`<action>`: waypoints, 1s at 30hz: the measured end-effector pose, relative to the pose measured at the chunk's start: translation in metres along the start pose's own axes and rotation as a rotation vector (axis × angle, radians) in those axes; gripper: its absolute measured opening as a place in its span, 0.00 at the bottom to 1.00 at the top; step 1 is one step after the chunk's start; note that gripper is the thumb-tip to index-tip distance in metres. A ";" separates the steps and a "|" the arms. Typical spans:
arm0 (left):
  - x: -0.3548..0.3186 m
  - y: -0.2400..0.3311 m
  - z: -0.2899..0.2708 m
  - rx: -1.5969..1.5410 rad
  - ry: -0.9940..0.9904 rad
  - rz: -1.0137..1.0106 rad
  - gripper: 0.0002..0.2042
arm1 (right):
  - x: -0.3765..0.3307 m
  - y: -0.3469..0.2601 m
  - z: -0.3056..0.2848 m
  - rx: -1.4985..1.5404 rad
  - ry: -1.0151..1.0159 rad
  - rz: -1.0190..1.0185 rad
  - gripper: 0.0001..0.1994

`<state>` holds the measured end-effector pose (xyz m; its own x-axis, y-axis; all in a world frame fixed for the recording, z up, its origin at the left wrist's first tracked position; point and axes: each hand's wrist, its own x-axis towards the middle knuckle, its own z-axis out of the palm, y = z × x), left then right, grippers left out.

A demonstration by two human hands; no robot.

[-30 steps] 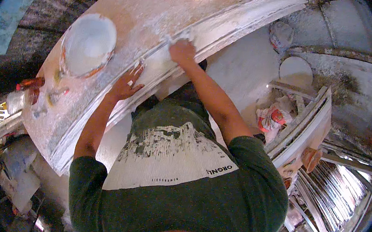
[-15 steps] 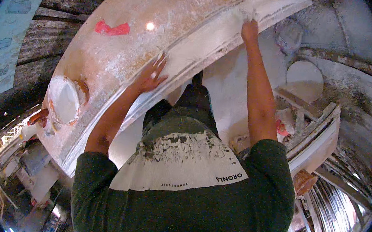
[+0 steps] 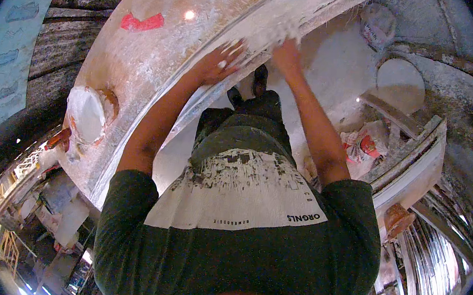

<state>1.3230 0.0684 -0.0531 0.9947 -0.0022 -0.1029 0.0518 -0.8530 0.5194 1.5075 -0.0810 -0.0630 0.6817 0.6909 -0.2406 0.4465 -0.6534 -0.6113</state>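
A long white plaster-like strip [image 3: 326,6] with raised edges runs diagonally along the near edge of a pale, white-smeared table [image 3: 147,69]. Across this strip lies my left hand [image 3: 217,64], its fingers stretched out and coated with white. My right hand [image 3: 286,58] is close by on the right, over the strip's near edge. Its fingers are smeared by motion among blurred white bits, so whether it holds anything does not show.
On the table are a white-crusted round bucket [image 3: 87,114] and a red-pink scrap [image 3: 142,21]. At right on the floor stand a white bucket [image 3: 378,25], a pale round disc [image 3: 401,84], a red-and-white sack [image 3: 366,145] and wooden boards [image 3: 392,115].
My right hand has come back along the strip, leftward and closer to me. My left hand has shifted a little to the right, and the hands are now nearer each other.
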 end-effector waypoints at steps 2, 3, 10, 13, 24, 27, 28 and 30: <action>-0.048 0.009 -0.004 0.007 -0.064 -0.100 0.28 | -0.038 -0.043 -0.002 -0.078 -0.244 -0.077 0.27; -0.074 0.011 -0.005 0.002 -0.057 -0.122 0.27 | -0.060 -0.074 -0.012 -0.118 -0.434 -0.104 0.26; -0.153 0.047 -0.021 0.293 -0.013 -0.124 0.21 | -0.098 -0.083 0.051 -0.434 -0.218 -0.342 0.20; -0.123 0.035 -0.006 0.321 0.000 -0.084 0.22 | -0.011 -0.025 0.055 -0.566 -0.155 -0.199 0.18; -0.041 0.023 0.015 0.410 0.220 -0.053 0.20 | 0.047 -0.016 -0.017 -0.489 -0.057 -0.351 0.20; -0.001 0.033 0.005 0.399 0.223 0.018 0.20 | 0.020 -0.008 0.018 -0.521 -0.013 -0.182 0.18; 0.013 0.031 0.009 0.380 0.212 0.004 0.21 | 0.020 -0.001 0.027 -0.527 -0.009 -0.139 0.17; 0.049 0.017 0.017 0.352 0.186 -0.051 0.21 | 0.036 -0.007 -0.003 -0.756 -0.244 -0.239 0.15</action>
<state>1.3712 0.0446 -0.0634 0.9924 0.1117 0.0509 0.1000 -0.9763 0.1921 1.5307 -0.0524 -0.0654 0.4134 0.8282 -0.3783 0.8918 -0.4522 -0.0155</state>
